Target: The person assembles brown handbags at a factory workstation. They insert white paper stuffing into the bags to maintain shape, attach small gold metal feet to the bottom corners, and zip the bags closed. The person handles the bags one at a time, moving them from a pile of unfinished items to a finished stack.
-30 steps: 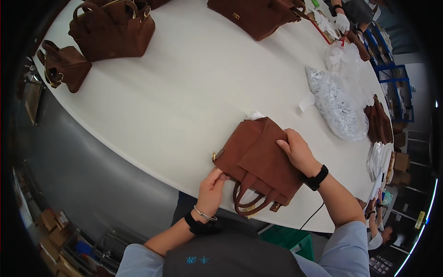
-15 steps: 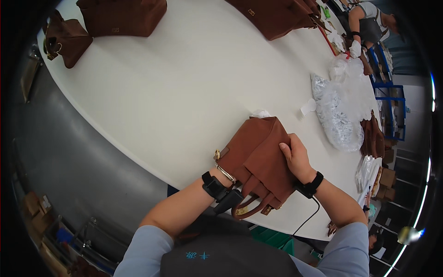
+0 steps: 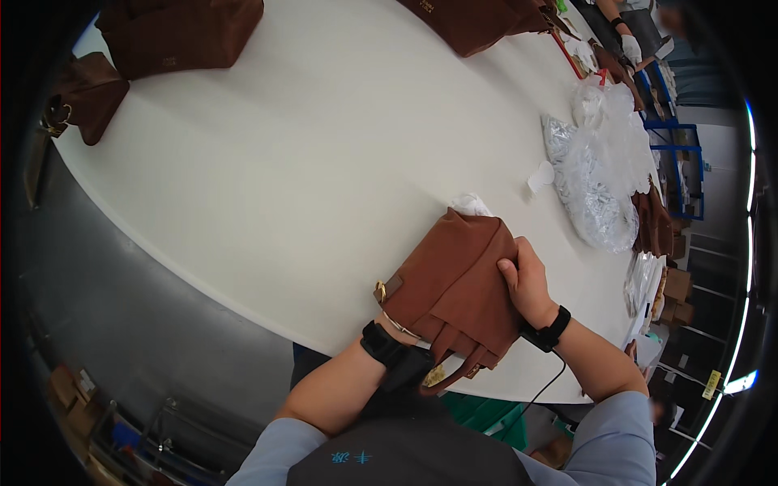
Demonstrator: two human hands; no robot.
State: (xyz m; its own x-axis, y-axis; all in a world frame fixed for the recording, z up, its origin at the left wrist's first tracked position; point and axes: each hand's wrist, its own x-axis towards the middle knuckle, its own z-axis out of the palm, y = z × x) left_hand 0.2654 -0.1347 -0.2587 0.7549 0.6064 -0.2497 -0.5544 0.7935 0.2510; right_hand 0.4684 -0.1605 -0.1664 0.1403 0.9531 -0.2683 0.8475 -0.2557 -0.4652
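Green crate (image 3: 490,417): one, below the near edge of the worktop (image 3: 308,178).
Left hand: hidden past the wrist, within or behind the brown handbag (image 3: 454,267); open or closed, cannot tell.
Right hand (image 3: 531,283): clasping the handbag's right side, thumb on its broad face.
Handbag position: tilted, by the worktop's near edge, handles toward the wearer; white wadding (image 3: 468,202) at its far end.
White scrap (image 3: 540,176): one, lying beyond the handbag, toward the right edge.
Clear plastic sack (image 3: 600,219): one, filled, near the right edge.
Further brown bags: small one (image 3: 91,93), left edge; larger one (image 3: 178,36) beside it; another (image 3: 470,20) toward the far edge.
Co-worker's gloved hand (image 3: 631,49): far right corner.
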